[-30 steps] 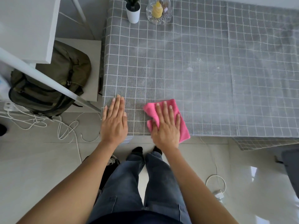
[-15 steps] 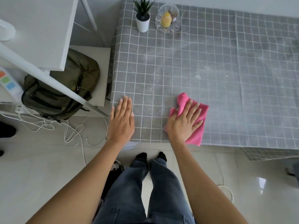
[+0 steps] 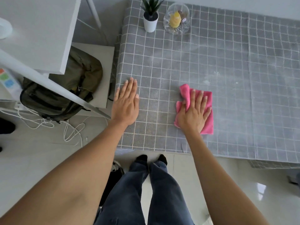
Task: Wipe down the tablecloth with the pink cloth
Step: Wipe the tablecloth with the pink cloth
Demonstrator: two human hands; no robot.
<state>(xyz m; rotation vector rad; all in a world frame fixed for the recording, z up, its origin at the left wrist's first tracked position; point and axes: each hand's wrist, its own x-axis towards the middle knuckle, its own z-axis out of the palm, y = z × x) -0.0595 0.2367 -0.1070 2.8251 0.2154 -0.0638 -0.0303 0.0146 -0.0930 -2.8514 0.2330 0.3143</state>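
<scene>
Head view: pink cloth (image 3: 207, 109) lies bunched on the grey checked tablecloth (image 3: 227, 65) near its front edge, right hand (image 3: 193, 113) pressed flat on it, fingers spread. Left of the cloth, left hand (image 3: 126, 103) rests flat, fingers together, holding nothing. Beyond the cloth stand a potted plant (image 3: 151, 15) and glass jar (image 3: 177, 18). No writing is legible.

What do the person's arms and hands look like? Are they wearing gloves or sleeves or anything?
No gloves and no sleeves in view: both arms are bare all the way to the bottom edge of the picture. The left hand and the right hand have no rings, watch or bracelet that I can see. The fingernails look short and plain. Lower down, the person wears dark blue jeans and black socks.
</scene>
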